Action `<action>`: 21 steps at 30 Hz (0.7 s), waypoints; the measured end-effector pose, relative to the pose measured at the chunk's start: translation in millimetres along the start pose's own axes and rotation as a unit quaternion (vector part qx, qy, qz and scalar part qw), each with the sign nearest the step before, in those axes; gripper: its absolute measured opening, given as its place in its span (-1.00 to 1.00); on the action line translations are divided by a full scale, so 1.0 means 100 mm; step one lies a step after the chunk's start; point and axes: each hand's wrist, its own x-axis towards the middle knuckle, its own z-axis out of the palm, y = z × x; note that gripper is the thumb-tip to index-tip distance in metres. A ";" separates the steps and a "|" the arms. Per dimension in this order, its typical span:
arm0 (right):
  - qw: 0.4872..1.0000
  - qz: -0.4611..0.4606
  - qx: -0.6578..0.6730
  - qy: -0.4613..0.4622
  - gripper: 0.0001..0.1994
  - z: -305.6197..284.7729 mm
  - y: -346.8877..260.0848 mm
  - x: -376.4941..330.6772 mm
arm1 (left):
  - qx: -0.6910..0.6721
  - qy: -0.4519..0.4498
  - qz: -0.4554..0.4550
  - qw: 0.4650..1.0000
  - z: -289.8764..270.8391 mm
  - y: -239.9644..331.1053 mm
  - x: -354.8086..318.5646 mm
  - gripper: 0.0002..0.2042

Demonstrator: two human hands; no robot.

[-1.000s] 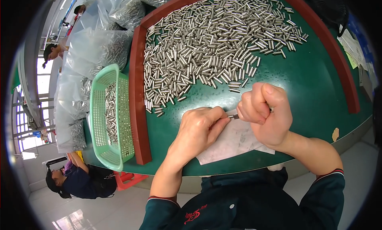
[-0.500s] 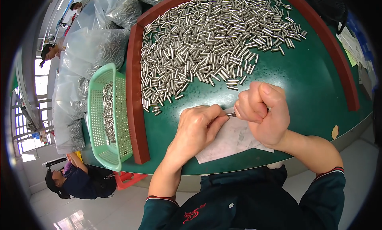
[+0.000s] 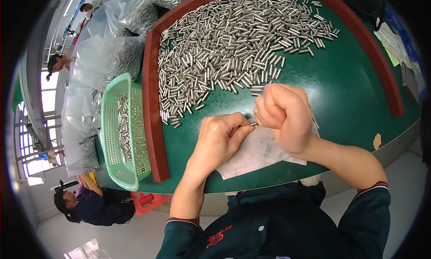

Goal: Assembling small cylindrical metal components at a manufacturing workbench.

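Between the thumb and fingers of my left hand (image 3: 220, 140), a small shiny metal pin (image 3: 253, 124) is pinched, its end poking out to the right. My right hand (image 3: 287, 117) is curled into a fist just beside that end; whatever its fingers hold is hidden. Both hands are above a crumpled whitish sheet (image 3: 251, 158) with grey smudges, lying on the green tabletop (image 3: 341, 93). Beyond them spreads a large heap of similar metal pins (image 3: 224, 48).
Dark red rails (image 3: 154, 102) border the heap. Left of them stands a light green plastic basket (image 3: 140, 158) holding more pins. Clear bags of metal parts (image 3: 105, 57) line the left side. A co-worker (image 3: 96, 207) sits at lower left near a red stool (image 3: 150, 203); others are farther off.
My right fist has shifted slightly up and left, and the dark thin piece that showed between my hands is no longer visible. My left hand stays pinched, a little higher.
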 end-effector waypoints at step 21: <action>1.000 0.003 0.012 -0.007 -0.64 -0.06 -0.10 0.00 | -0.659 -0.041 -0.155 0.734 -0.16 -0.26 0.04 -0.87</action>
